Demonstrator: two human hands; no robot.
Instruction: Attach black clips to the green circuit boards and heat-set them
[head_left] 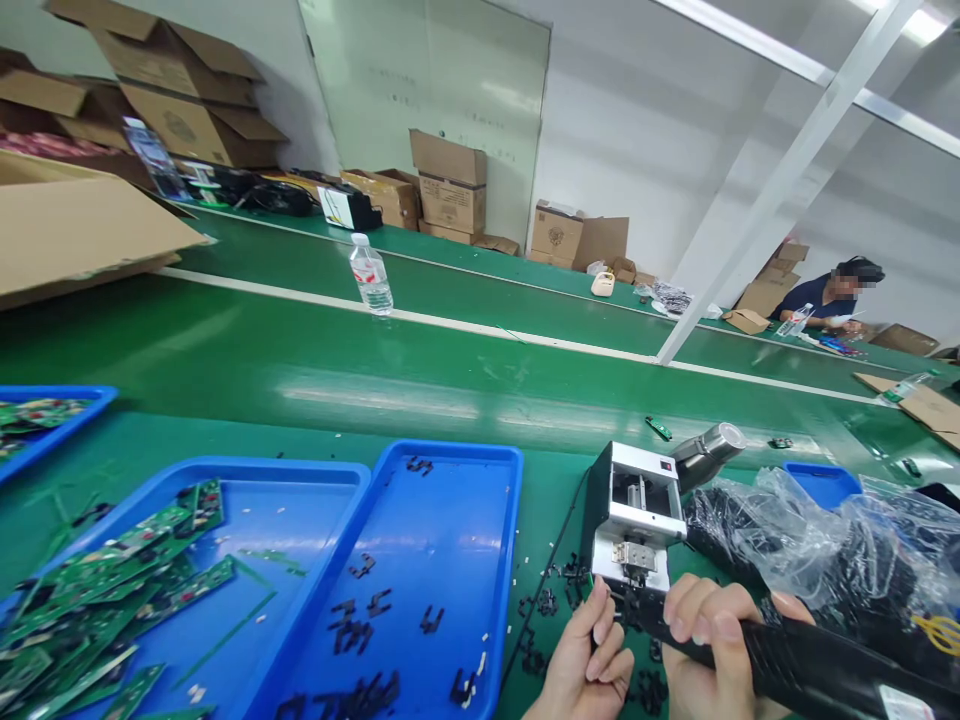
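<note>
A small white and black bench machine (pixel 637 500) with a metal fixture on its front stands on the green table. My left hand (pixel 589 655) is closed just below the machine's left front corner, thumb and fingers pinched together; what lies between them is hidden. Close beside it, my right hand (pixel 712 635) wraps round a long black object (pixel 817 660) with a white label, whose kind I cannot tell. This object runs from the machine's front to the lower right. Small black plastic clips (pixel 649 690) lie scattered below and left of the machine.
Left of my hands, a blue tray (pixel 457 500) holds black clips; another blue tray (pixel 292 480) holds green circuit boards (pixel 135 580). A steel cylinder (pixel 709 455) and plastic-bagged black parts (pixel 787 540) are at right. A water bottle (pixel 371 275) stands behind. A person (pixel 825 295) sits far right.
</note>
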